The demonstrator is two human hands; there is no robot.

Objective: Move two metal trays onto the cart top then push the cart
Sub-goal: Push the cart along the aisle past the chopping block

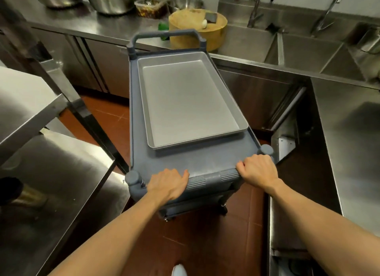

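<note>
I am at the pushing stage: the shallow rectangular silver metal tray (189, 98) lies flat on the top of the grey plastic service cart (193, 162), towards its far end. I see a doubled rim along the tray's near edge, which suggests two nested trays, though I cannot say for sure.

To push well, I judge that I should lean in evenly through both arms so the cart rolls straight and the tray does not slide on the smooth top. The gap ahead is tight. The far grey loop handle (166, 37) already sits close to the stainless steel counter (82, 22) that carries the round wooden chopping block (197, 28), so a straight shove would likely bump it. I would steer early, keeping the right flank off the steel sink unit (287, 55) and the left flank off the steel shelving table (51, 162).

My left hand (167, 184) lies over the ribbed near handle bar (213, 179), palm down, fingers curled loosely over its front and thumb stretched along the top edge. My right hand (257, 169) is closed more firmly round the same bar near the right corner post, knuckles up. The two hands are well apart, one towards each end of the bar, which gives good leverage for turning.
</note>
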